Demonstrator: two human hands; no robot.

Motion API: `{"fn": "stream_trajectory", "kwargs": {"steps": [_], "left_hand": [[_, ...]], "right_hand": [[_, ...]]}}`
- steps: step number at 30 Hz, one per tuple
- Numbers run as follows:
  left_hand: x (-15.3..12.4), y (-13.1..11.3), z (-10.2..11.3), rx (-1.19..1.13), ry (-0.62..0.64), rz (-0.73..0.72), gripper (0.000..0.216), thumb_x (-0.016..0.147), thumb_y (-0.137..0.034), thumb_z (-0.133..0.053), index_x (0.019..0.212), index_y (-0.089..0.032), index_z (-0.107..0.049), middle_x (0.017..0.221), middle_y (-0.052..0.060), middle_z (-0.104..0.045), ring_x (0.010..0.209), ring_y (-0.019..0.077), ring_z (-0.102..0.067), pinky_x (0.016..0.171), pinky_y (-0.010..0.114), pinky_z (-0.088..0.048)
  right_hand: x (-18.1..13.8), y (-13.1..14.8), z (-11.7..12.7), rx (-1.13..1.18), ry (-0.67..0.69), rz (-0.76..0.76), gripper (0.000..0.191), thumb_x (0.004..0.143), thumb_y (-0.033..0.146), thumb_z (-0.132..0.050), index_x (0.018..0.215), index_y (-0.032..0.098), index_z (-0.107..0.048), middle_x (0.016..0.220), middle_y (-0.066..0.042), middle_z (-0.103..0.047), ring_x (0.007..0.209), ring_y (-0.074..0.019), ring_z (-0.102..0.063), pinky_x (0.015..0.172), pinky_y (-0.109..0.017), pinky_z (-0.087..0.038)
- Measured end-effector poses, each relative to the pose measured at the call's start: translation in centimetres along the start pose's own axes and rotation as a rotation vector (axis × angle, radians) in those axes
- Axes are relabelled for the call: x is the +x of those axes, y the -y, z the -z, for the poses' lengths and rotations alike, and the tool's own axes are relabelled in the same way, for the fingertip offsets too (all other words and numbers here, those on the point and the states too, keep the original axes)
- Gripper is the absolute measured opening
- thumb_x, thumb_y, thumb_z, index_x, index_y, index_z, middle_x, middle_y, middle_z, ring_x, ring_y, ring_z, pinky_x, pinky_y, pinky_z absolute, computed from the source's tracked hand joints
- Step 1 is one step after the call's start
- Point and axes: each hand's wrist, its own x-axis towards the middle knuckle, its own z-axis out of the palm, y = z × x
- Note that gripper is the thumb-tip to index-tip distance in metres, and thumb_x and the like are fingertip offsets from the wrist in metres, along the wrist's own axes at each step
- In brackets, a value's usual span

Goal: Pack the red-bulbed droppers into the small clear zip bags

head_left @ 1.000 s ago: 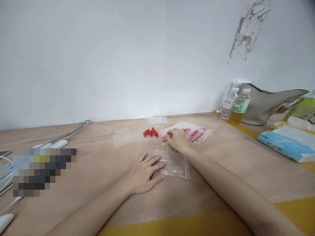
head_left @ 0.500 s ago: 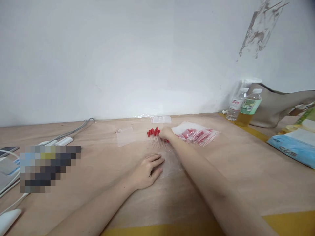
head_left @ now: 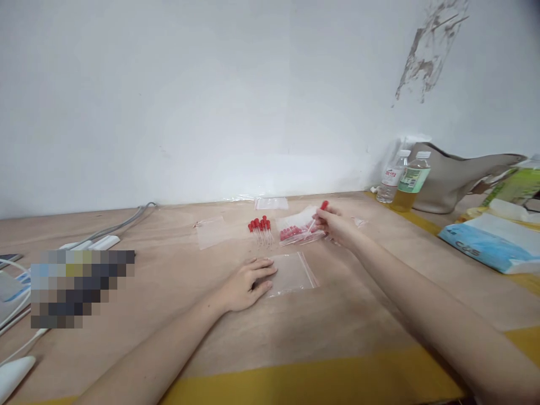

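Observation:
My left hand (head_left: pixel 247 286) rests flat with fingers stretched out, its fingertips on the left edge of a clear zip bag (head_left: pixel 293 274) that lies flat on the table. My right hand (head_left: pixel 336 225) pinches a dropper (head_left: pixel 324 205) with a red rubber bulb and a thin clear tube, tilted with the bulb up. Beneath and beside that hand are several zip bags (head_left: pixel 291 232) with red-bulbed droppers inside. A loose bunch of red-bulbed droppers (head_left: pixel 260 226) lies beyond the clear bag, bulbs toward the wall.
Another clear bag (head_left: pixel 211 232) lies at left, and one more (head_left: pixel 271 203) by the wall. Two bottles (head_left: pixel 411 183), a grey-brown bag (head_left: pixel 442 180) and a blue tissue pack (head_left: pixel 481 243) stand at right. Cables (head_left: pixel 126 222) and a white power strip (head_left: pixel 99 243) are at left.
My right hand has moved right from the loose bunch with a dropper, now over the bags holding droppers. My left hand stays on the clear bag, now more in view.

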Motion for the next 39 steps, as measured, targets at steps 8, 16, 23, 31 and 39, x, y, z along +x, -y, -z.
{"fn": "stream_trajectory", "kwargs": {"steps": [8, 16, 23, 31, 39], "left_hand": [[0.1, 0.1, 0.0, -0.002, 0.010, 0.007, 0.036, 0.088, -0.032, -0.040, 0.122, -0.025, -0.047, 0.130, 0.005, -0.043, 0.120, 0.0199, -0.037, 0.101, 0.041, -0.028], [0.0, 0.2, -0.1, -0.002, 0.014, 0.018, 0.036, 0.088, -0.033, -0.039, 0.124, -0.028, -0.045, 0.131, 0.003, -0.041, 0.121, 0.0201, -0.037, 0.100, 0.041, -0.030], [0.1, 0.2, -0.1, -0.001, 0.017, 0.014, 0.036, 0.088, -0.032, -0.039, 0.124, -0.027, -0.045, 0.132, 0.003, -0.041, 0.121, 0.0196, -0.036, 0.101, 0.040, -0.029], [0.1, 0.1, 0.0, -0.010, 0.003, 0.009, 0.036, 0.088, -0.032, -0.041, 0.123, -0.027, -0.046, 0.131, 0.003, -0.042, 0.120, 0.0202, -0.037, 0.099, 0.040, -0.031], [0.1, 0.2, -0.1, -0.015, 0.007, 0.013, 0.037, 0.088, -0.034, -0.040, 0.124, -0.027, -0.045, 0.131, 0.004, -0.042, 0.121, 0.0201, -0.037, 0.099, 0.040, -0.031]], "right_hand": [[-4.5, -4.9, 2.1, 0.133, -0.167, 0.091, 0.041, 0.066, 0.033, -0.058, 0.098, 0.023, -0.034, 0.064, 0.006, -0.052, 0.048, -0.0082, -0.051, 0.044, -0.020, -0.045], [-5.2, -5.5, 0.8, 0.197, -0.116, 0.029, 0.041, 0.065, 0.036, -0.060, 0.096, 0.023, -0.037, 0.061, 0.006, -0.053, 0.048, -0.0102, -0.051, 0.043, -0.023, -0.045], [-5.2, -5.7, 0.9, 0.168, -0.107, 0.023, 0.041, 0.065, 0.037, -0.060, 0.096, 0.022, -0.038, 0.061, 0.006, -0.052, 0.047, -0.0091, -0.049, 0.042, -0.022, -0.043], [-5.1, -6.1, 1.1, 0.191, -0.112, 0.027, 0.042, 0.065, 0.036, -0.060, 0.096, 0.022, -0.037, 0.061, 0.006, -0.052, 0.048, -0.0102, -0.051, 0.043, -0.023, -0.044], [-5.4, -5.7, 0.8, 0.252, -0.176, 0.032, 0.039, 0.064, 0.035, -0.060, 0.092, 0.022, -0.037, 0.059, 0.007, -0.051, 0.046, -0.0088, -0.049, 0.041, -0.021, -0.041]]}}
